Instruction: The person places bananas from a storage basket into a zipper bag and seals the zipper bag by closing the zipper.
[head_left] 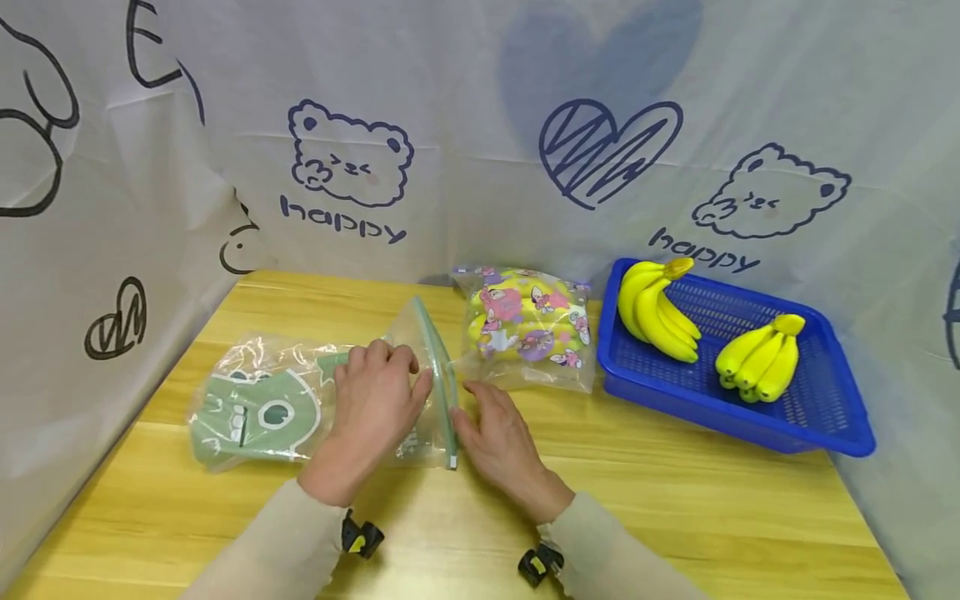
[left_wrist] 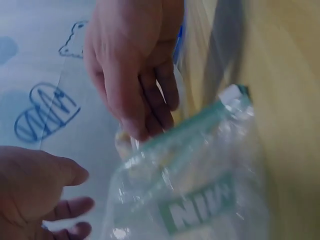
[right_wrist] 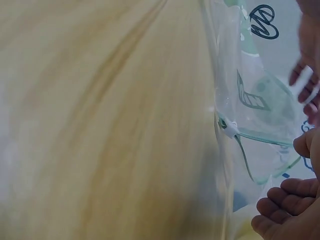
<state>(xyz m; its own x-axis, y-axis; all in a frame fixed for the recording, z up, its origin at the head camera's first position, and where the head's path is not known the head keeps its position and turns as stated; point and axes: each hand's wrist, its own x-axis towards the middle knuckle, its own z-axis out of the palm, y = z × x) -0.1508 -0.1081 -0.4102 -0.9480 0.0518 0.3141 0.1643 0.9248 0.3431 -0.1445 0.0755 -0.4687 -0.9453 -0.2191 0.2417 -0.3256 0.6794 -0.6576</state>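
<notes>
Left hand [head_left: 375,398], right hand [head_left: 501,432] empty, relaxed, at green bag [head_left: 255,417]; patterned bag [head_left: 528,321], blue basket [head_left: 675,404] by desk's [head_left: 750,521] far edge.

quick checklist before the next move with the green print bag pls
1. Bag mouth parted: ok, the zip edges of the green print bag stand apart.
2. Hands free: ok, left hand and right hand appear to grip nothing.
3. Bag standing upright: not ok, it lies on the table.
4. Loose bananas contained: ok, both banana bunches sit in the blue basket.
5. Patterned bag sealed: cannot tell.
</notes>
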